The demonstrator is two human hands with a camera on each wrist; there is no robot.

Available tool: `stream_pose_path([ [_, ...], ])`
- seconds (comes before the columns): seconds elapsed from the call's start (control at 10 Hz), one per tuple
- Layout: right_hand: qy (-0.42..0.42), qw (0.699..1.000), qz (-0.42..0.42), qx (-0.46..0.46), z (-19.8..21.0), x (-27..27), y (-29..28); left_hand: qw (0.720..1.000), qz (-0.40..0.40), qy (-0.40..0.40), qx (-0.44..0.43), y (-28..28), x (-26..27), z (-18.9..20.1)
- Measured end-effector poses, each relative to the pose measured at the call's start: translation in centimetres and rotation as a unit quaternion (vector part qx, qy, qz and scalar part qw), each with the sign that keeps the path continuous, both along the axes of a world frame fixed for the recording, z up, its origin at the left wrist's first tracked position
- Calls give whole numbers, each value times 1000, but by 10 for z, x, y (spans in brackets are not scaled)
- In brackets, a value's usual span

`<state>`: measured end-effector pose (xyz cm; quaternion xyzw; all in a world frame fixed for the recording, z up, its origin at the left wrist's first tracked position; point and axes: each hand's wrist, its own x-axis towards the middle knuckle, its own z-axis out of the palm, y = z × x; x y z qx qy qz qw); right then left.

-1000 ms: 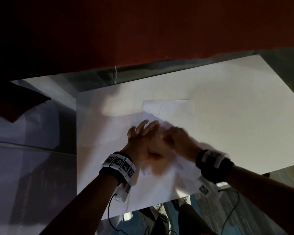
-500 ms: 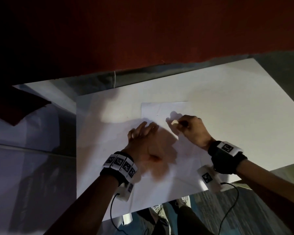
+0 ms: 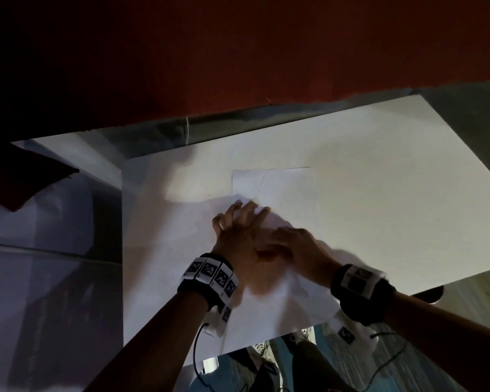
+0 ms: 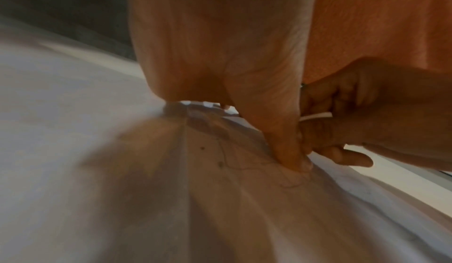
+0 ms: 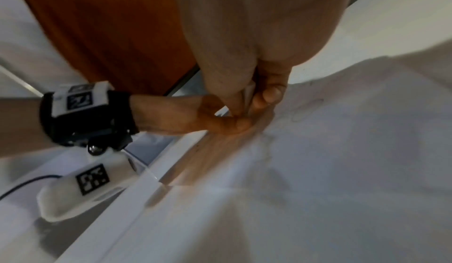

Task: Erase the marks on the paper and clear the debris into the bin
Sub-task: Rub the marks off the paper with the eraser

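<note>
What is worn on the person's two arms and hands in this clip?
Both forearms are bare, with no sleeves or gloves. The left hand has a black wristband carrying a row of white square tags with black patterns. The right hand has a similar black wristband. A white tagged pod with a thin black cable hangs under each wrist.

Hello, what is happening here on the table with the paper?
A person is rubbing pencil marks off a sheet of paper on a white table. The left hand lies flat with spread fingers, pressing the sheet down. The right hand pinches a small white eraser and works it beside the left thumb. Faint pencil lines and a few dark crumbs remain on the sheet. No bin is in view.
</note>
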<state>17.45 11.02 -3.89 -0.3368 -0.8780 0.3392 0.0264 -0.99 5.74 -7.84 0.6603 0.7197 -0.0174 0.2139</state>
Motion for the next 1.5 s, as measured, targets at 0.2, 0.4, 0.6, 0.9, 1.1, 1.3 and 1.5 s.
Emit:
stream_pose_path([
  [0.2,17,998,-44,40,-1,-1,12,1000,4,-14,14,1,1,-3],
  [0.4,45,993,-110,21,-4,1,23,999,1,-41,-3,0,-2,-3],
  [0.6,60,988,-144,1,-8,-3,22,999,1,-43,6,0,-4,-8],
  [0.9,85,979,-183,-35,-8,-8,20,998,4,-61,11,-2,-1,1],
  [1.1,95,978,-186,-24,-13,0,29,999,10,-44,5,1,-3,-8],
  [1.3,73,983,-169,20,-12,5,35,999,-3,-39,-10,3,-5,-5],
  [1.5,44,996,-75,0,-8,5,6,999,3,-35,-6,3,-8,-13],
])
